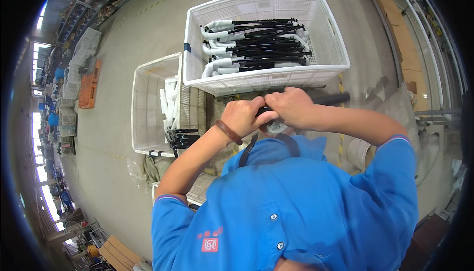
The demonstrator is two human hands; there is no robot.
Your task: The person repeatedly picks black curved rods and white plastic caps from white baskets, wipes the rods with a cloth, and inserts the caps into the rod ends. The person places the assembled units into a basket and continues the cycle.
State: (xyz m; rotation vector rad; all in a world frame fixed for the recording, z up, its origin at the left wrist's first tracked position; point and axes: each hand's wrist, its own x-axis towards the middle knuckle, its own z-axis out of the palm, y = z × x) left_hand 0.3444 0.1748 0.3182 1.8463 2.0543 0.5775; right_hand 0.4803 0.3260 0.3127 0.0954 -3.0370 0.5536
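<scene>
1. Nearest: blue shirt [306, 187], filling the lower middle of the view; brown bracelet [228, 132] on the left wrist.
2. Left hand [244, 115] and right hand [291, 107] meet in front of the chest, both closed on a black tube [338, 99]. Left thumb lies along the near side; right fingers curl over, palm hidden.
3. Key relation: tube's long axis runs side to side, rising slightly to the right. A short dark part shows between the hands; the longer free end sticks out past the right wrist, so the right hand is the nearer to it. Middle is covered; I take both parts as one piece.
4. Just below the hands, a round, pale, partly see-through thing [275, 127]; kind unclear.
5. Straight beyond the hands, a large white crate [256, 81]. Its near wall stands between them and the contents. Whether the right hand touches that wall, cannot tell.
6. Inside: a pile of black rods [269, 51] with white-wrapped ends, mostly leftward, lying roughly parallel to the tube.
7. Left of it, a smaller white crate [136, 108] with white pieces [171, 100] and, at its near end, dark parts [180, 140].
8. Farther: orange crate [89, 86] at left, cardboard [402, 44] at right, shelving [84, 4] at far left.
</scene>
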